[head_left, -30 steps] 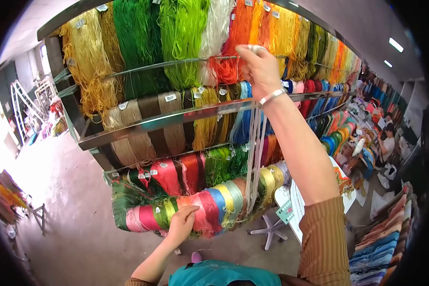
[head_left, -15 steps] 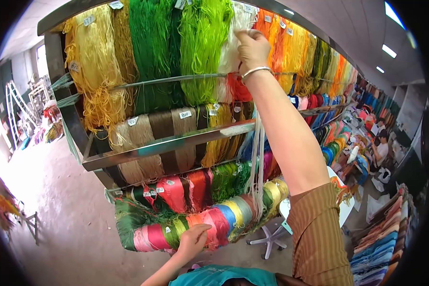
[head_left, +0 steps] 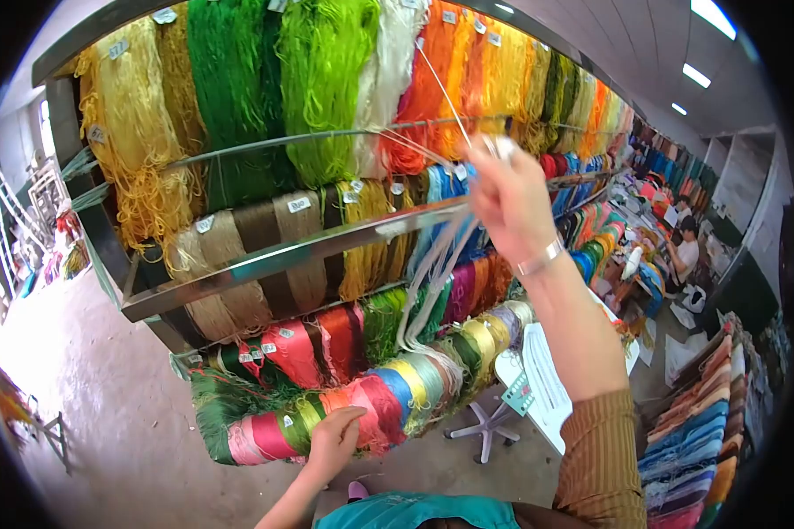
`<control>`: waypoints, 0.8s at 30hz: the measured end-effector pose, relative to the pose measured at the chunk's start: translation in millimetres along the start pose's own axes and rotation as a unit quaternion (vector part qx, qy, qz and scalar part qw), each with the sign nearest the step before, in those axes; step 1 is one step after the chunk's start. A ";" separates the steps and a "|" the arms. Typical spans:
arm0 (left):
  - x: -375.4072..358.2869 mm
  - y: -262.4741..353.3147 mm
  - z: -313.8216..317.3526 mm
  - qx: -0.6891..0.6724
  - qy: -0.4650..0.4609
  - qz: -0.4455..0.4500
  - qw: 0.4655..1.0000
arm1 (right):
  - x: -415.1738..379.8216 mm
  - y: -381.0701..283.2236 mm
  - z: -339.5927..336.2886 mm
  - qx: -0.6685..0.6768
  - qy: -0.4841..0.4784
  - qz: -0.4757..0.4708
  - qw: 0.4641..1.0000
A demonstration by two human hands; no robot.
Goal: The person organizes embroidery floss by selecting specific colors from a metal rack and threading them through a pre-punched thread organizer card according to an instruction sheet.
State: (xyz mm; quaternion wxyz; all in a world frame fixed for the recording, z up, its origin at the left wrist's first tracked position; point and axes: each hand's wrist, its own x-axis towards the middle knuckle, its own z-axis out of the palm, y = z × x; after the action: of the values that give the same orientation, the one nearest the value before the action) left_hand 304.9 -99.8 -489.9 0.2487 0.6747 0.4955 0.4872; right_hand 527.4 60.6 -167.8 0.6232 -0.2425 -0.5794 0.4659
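Right hand (head_left: 507,198) raised before the rack (head_left: 265,256), fingers pinched on pale threads (head_left: 432,264) trailing down across the coloured skeins (head_left: 318,88). Left hand (head_left: 333,438) flat, fingers together, on the bottom bundles (head_left: 388,392). Stool (head_left: 485,423) below.

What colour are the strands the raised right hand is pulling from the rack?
Cream, off-white. The strands trail down from the right hand, clearest in the head view.

The right hand (head_left: 512,198) has dropped from the cream skein (head_left: 381,79), drawing pale threads (head_left: 432,264) out and down.
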 end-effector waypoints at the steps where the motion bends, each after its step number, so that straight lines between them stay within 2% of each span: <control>1: -0.7 1.0 1.3 -0.005 0.004 -0.010 1.000 | -28.5 -0.9 -19.1 -0.004 0.010 0.030 1.000; 3: -1.1 4.9 2.2 0.006 0.011 -0.022 1.000 | -88.5 -3.7 -64.1 0.030 0.044 0.057 0.997; 8: -4.0 10.8 12.0 0.006 0.031 -0.075 0.997 | -275.7 -22.3 -219.5 0.065 0.236 0.084 0.966; 9: -4.1 9.7 14.3 0.018 0.029 -0.077 0.996 | -317.3 -36.2 -243.1 0.070 0.246 0.097 0.962; 12: -3.9 14.2 29.8 0.038 0.039 -0.077 0.996 | -449.2 -77.3 -305.3 0.015 0.444 0.143 0.884; 14: -4.4 15.9 46.3 0.037 0.018 -0.052 0.998 | -522.4 -113.4 -323.5 -0.077 0.515 0.160 0.838; 16: -3.7 34.4 78.3 -0.033 -0.002 -0.090 0.995 | -567.7 -148.2 -329.1 -0.148 0.587 0.156 0.781; 18: -1.4 57.8 117.4 -0.064 -0.073 -0.057 0.994 | -594.0 -181.4 -334.1 -0.290 0.567 0.260 0.726; 19: -0.9 74.5 139.3 -0.070 -0.111 -0.031 0.991 | -607.9 -184.4 -344.5 -0.398 0.500 0.296 0.710; 20: -1.8 92.7 163.3 -0.097 -0.149 -0.030 0.984 | -633.9 -175.8 -368.0 -0.572 0.385 0.277 0.670; 21: -3.8 110.9 189.1 -0.119 -0.193 -0.011 0.974 | -640.5 -182.2 -375.6 -0.749 0.196 0.394 0.495; 22: -7.6 131.4 215.7 -0.142 -0.233 0.006 0.962 | -633.3 -179.3 -375.3 -0.763 0.134 0.448 0.446; 23: -13.1 156.7 239.7 -0.154 -0.284 0.027 0.946 | -635.9 -175.8 -388.2 -0.754 0.098 0.435 0.482; 24: -21.1 178.2 262.3 -0.169 -0.329 0.039 0.928 | -628.0 -177.2 -389.0 -0.711 0.134 0.408 0.557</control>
State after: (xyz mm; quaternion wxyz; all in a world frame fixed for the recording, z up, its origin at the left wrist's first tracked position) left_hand 617.3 -149.0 -458.0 0.4884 0.7642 0.2695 0.3237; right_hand 1015.7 -467.5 -412.3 0.0623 -0.8767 -0.4718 0.0698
